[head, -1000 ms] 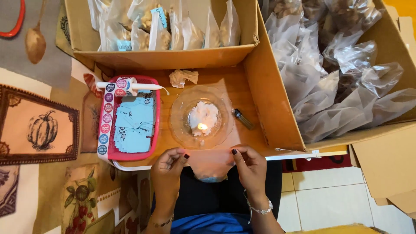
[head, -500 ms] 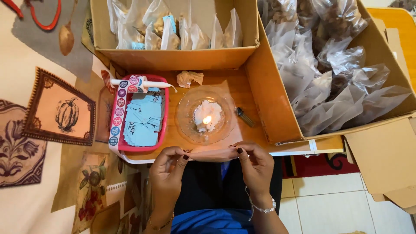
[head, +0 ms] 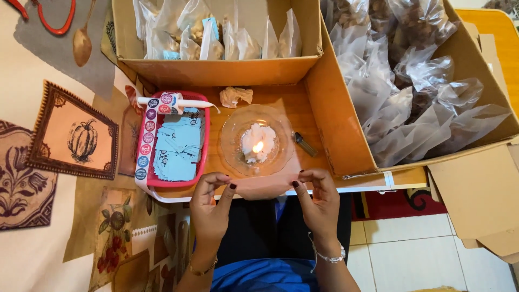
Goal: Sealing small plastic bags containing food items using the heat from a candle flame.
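Bag held taut at the desk's near edge.
Left hand [head: 212, 201] and right hand [head: 319, 201] pinch a clear plastic bag [head: 263, 186] before the lit candle [head: 257, 146]; sealing likely requires steady alignment.

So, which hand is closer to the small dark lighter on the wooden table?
The right hand. It is just below the lighter, slightly to its right. The left hand is farther away, down on the other side of the glass plate.
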